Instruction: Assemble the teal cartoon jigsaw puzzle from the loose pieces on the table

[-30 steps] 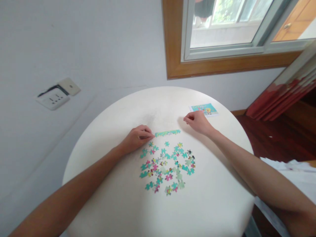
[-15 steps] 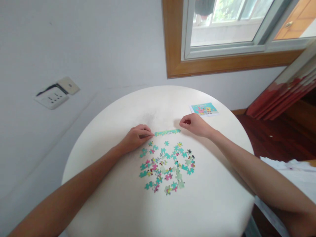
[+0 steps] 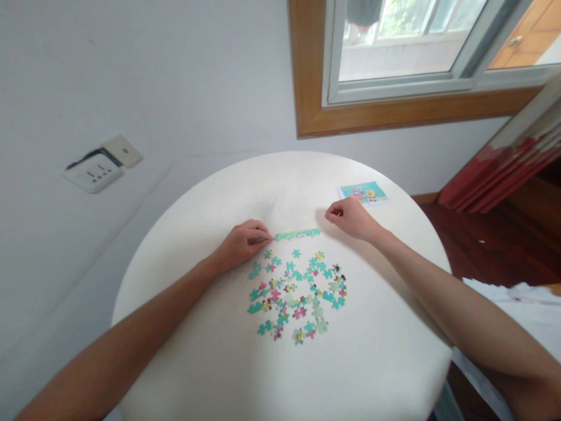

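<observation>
A round white table [image 3: 210,362] carries a scatter of several loose teal and pink puzzle pieces [image 3: 298,295]. Above them lies a short joined strip of green pieces [image 3: 298,234]. My left hand [image 3: 241,241] rests on the table with its fingers curled, fingertips pressed on the strip's left end. My right hand [image 3: 350,217] hovers just right of the strip's other end, fingers pinched together; whether a piece sits in them I cannot make out. A small picture card [image 3: 363,192] lies beyond my right hand.
The table stands against a white wall with a socket plate [image 3: 94,171] at the left. A wooden-framed window [image 3: 394,111] is above, a red curtain [image 3: 504,175] at the right, and dark wooden floor [image 3: 482,245] beyond the table edge.
My right hand swung left toward the strip's right end, then drew back a little to the right. My left hand and the strip stayed where they were.
</observation>
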A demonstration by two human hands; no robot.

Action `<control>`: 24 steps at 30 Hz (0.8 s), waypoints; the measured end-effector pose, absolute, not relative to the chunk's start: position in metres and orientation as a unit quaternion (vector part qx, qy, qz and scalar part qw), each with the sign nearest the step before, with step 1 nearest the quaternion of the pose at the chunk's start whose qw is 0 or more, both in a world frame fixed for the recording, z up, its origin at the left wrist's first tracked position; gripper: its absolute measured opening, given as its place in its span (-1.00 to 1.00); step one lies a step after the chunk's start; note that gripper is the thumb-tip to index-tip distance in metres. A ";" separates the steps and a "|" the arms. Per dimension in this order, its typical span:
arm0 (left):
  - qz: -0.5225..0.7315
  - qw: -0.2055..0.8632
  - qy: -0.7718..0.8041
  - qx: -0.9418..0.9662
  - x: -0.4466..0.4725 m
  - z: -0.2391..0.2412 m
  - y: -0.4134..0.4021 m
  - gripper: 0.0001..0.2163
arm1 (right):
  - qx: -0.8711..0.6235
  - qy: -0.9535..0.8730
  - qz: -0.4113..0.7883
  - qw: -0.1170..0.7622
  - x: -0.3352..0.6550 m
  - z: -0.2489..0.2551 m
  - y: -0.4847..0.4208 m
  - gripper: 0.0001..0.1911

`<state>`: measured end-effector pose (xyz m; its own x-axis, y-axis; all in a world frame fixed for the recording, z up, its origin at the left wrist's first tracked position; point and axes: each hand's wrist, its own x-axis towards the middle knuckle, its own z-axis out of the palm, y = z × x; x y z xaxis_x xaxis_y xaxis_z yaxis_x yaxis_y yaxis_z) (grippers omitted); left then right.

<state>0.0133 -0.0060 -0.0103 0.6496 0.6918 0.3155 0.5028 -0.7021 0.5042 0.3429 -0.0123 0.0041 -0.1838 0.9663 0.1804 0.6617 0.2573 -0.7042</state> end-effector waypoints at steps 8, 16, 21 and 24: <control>0.250 0.189 0.335 0.889 0.014 -0.007 -0.007 -0.82 | -0.566 -0.730 0.241 0.299 0.342 0.006 -0.014 -0.80; 0.247 0.178 0.336 0.891 0.016 -0.007 -0.007 -0.84 | -0.553 -0.733 0.259 0.299 0.339 0.009 -0.017 -0.82; 0.243 0.176 0.333 0.894 0.016 -0.007 -0.009 -0.86 | -0.503 -0.760 0.276 0.304 0.330 0.013 -0.022 -0.83; 0.245 0.176 0.336 0.892 0.016 -0.008 -0.009 -0.85 | -0.420 -0.817 0.255 0.303 0.319 0.012 -0.029 -0.86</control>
<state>0.0165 -0.0091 -0.0079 0.6547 0.6854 0.3188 0.5125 -0.7124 0.4794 0.3188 -0.0294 0.0119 -0.4642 0.8400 0.2810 0.5315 0.5179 -0.6702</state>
